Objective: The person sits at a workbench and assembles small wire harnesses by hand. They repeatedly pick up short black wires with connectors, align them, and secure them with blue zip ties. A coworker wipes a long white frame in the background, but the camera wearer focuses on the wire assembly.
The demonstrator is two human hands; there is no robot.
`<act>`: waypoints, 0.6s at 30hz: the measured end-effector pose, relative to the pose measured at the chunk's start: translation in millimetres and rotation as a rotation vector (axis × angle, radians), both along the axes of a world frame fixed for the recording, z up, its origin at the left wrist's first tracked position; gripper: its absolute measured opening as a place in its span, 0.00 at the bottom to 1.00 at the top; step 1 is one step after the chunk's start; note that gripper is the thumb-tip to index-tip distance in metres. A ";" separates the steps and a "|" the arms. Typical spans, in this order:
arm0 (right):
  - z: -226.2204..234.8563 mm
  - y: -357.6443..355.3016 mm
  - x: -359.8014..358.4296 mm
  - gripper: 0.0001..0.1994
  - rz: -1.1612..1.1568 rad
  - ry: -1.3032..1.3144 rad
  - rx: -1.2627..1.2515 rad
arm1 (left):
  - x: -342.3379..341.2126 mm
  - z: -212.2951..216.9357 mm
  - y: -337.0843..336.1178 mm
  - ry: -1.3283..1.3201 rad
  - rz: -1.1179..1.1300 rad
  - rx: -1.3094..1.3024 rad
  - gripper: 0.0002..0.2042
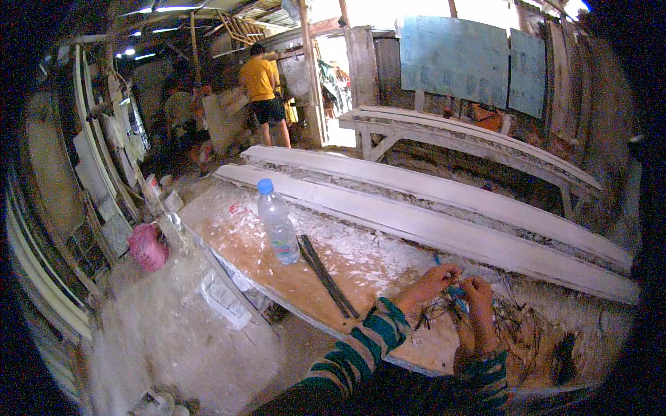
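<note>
Above the worktable (326, 281), my left hand (438, 279) and my right hand (476, 291) are close together, both with fingers closed in a pinch. What sits between the fingertips is too small to make out. A small blue piece (456, 294) shows between the hands, among thin dark strands. More of these dark strands (517, 319) lie tangled on the tabletop beside my right hand. Two long, whitish boards (388, 208) stretch across the table just beyond my hands.
A clear plastic bottle (277, 225) with a blue cap stands left of two dark strips (326, 277). A long whitish bench (485, 139) stands behind. A person (259, 87) in a yellow top is at the back. A pink bag (148, 247) hangs at left.
</note>
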State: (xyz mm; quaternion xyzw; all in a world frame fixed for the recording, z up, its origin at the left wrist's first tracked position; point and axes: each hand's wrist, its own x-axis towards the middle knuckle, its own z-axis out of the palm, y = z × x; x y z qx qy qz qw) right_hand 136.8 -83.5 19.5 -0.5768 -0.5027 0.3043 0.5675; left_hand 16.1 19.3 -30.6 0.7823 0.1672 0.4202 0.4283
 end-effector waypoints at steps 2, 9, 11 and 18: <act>3.6 -2.5 -1.7 0.09 -0.020 -0.092 0.003 | -3.4 0.2 0.3 0.005 0.019 0.017 0.09; 10.7 -6.9 -3.5 0.08 -0.036 -0.023 -0.002 | -8.6 19.5 -15.6 0.028 0.019 -0.190 0.08; 10.9 -7.8 -2.2 0.08 0.004 0.037 -0.002 | -8.7 23.3 -20.2 -0.022 -0.022 -0.306 0.09; 9.1 -8.9 -3.0 0.08 0.085 0.182 0.000 | -9.6 25.7 -17.2 -0.057 -0.134 -0.392 0.10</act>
